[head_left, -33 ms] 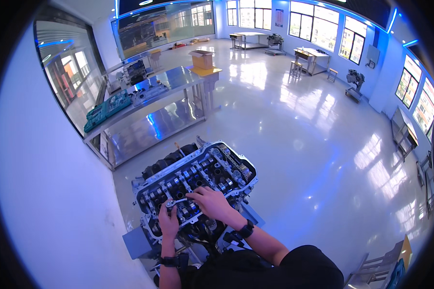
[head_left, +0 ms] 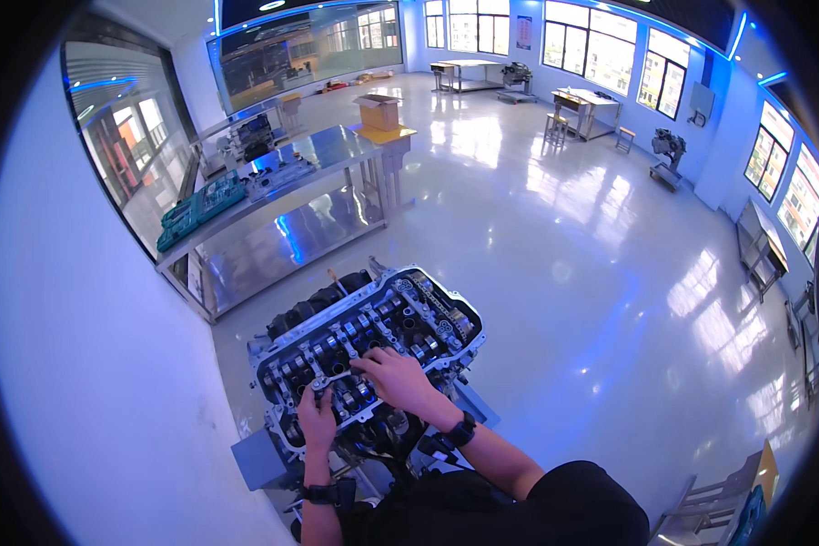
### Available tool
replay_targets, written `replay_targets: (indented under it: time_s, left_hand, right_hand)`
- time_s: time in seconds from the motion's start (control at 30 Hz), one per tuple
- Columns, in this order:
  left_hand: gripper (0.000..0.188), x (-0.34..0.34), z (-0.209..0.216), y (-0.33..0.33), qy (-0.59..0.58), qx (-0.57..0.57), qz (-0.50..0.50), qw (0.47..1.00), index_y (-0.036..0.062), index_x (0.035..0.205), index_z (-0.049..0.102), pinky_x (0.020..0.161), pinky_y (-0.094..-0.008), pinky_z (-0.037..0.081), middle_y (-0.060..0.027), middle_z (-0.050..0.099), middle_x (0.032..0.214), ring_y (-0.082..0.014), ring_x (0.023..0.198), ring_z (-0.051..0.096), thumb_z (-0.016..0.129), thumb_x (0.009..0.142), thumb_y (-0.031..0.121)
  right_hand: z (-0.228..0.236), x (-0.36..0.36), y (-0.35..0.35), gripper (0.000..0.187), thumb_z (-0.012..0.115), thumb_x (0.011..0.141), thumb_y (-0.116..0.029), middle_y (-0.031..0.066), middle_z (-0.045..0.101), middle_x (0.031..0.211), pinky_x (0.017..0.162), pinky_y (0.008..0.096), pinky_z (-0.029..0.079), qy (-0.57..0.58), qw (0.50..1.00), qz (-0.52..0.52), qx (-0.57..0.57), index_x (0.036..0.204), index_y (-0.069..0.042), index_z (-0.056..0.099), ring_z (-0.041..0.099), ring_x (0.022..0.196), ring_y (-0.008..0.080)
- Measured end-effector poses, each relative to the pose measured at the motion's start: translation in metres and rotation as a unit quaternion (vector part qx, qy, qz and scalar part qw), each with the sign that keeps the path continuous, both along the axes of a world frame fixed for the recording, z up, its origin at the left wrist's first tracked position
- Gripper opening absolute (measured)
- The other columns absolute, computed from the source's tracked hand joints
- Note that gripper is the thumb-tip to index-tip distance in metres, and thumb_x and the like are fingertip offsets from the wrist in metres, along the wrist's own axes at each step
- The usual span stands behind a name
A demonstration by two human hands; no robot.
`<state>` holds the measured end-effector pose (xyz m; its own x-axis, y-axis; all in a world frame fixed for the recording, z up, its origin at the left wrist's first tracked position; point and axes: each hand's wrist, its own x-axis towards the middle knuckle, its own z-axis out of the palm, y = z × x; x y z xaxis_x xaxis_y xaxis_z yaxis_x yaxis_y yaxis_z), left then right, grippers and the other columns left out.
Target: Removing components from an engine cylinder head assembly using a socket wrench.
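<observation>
An engine with its top uncovered [head_left: 469, 308] stands in front of me, its camshafts and a timing chain at the right end laid bare. Across the near camshaft lies a silver ratchet wrench [head_left: 338, 377]. My left hand [head_left: 316, 419] has its thumb and fingers closed around the wrench's round head, over the left part of the engine. The handle's other end is gripped by my right hand [head_left: 393, 375], whose fingers bend over it near the middle. Whatever sits under the wrench head is hidden by the head and my left fingers.
Beyond the engine is a steel workbench [head_left: 337, 150] bearing a teal tool case [head_left: 200, 211] and metal parts. A cardboard box [head_left: 379, 112] rests on a yellow-topped table. A white wall [head_left: 109, 318] runs close on my left. Another engine on a stand [head_left: 669, 150] is far right.
</observation>
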<state>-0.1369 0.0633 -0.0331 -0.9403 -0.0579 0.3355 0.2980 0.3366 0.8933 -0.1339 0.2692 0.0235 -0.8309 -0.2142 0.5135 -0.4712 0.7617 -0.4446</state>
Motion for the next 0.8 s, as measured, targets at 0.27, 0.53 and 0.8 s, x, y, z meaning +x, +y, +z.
replay_targets:
  time_s: [0.27,0.53,0.8]
  left_hand:
    - [0.015,-0.004,-0.013,-0.008,-0.035,-0.008,-0.006,0.999,-0.0044,0.096,0.062,0.065,-0.0305,0.049,-0.0131,0.070,0.086,-0.0136,0.071,0.064,0.069,0.090,0.008]
    - [0.014,0.027,0.017,-0.014,0.053,-0.281,0.023,0.958,-0.0004,0.097,0.065,0.072,-0.0386,0.050,-0.0176,0.068,0.089,-0.0340,0.082,0.066,0.069,0.084,0.005]
    - [0.022,0.105,0.067,-0.050,0.223,-0.232,0.021,0.947,0.0030,0.097,0.065,0.076,-0.0416,0.051,-0.0137,0.067,0.091,-0.0337,0.085,0.064,0.070,0.077,-0.003]
  right_hand:
    - [0.001,-0.051,-0.045,0.033,0.062,0.091,-0.018,0.0186,0.056,0.133,0.084,0.0440,0.056,-0.027,0.993,0.083,-0.080,0.121,-0.004,0.064,0.066,0.101,0.0383]
    - [0.016,-0.041,-0.096,0.052,0.066,0.079,-0.007,0.0193,0.062,0.120,0.080,0.0451,0.056,-0.090,0.980,0.175,-0.017,0.130,-0.002,0.056,0.068,0.094,0.0401]
    - [0.016,-0.022,-0.078,0.021,0.066,0.076,-0.014,0.0045,0.064,0.099,0.096,0.0366,0.041,0.068,0.937,0.269,0.210,0.096,-0.013,0.072,0.055,0.112,0.0207]
